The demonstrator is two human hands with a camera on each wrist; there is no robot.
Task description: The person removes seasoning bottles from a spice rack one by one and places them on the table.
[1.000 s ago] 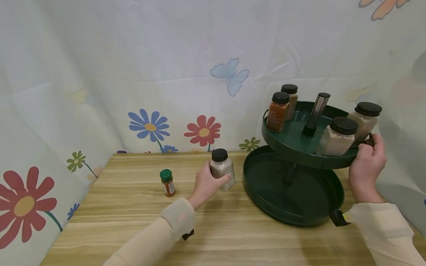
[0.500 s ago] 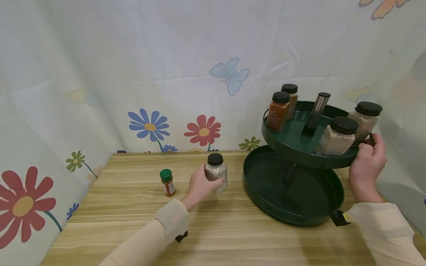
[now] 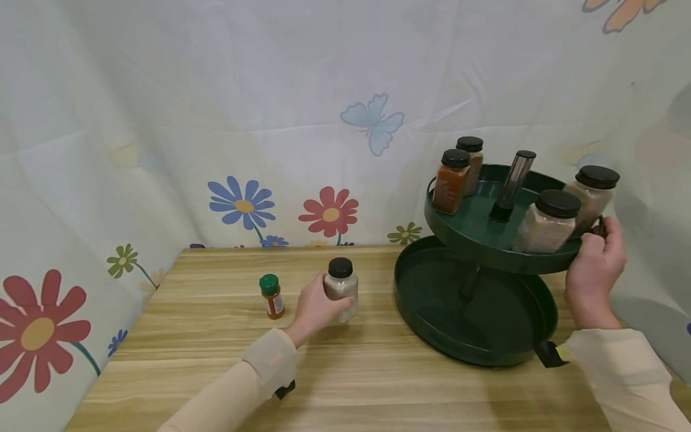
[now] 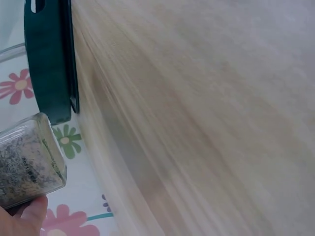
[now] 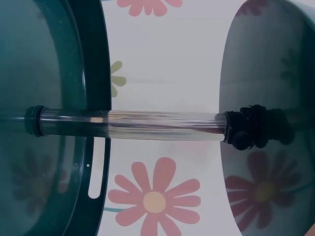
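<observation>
While the left hand (image 3: 317, 307) curls fingers and thumb round the speckled jar (image 3: 343, 291), between green-capped bottle (image 3: 273, 302) and lower tray (image 3: 432, 333), contact with table (image 3: 216, 348) unclear, the right hand (image 3: 596, 273) grips the upper tray (image 3: 475, 252), where an uneven tug could topple its standing jars (image 3: 546, 231).
</observation>
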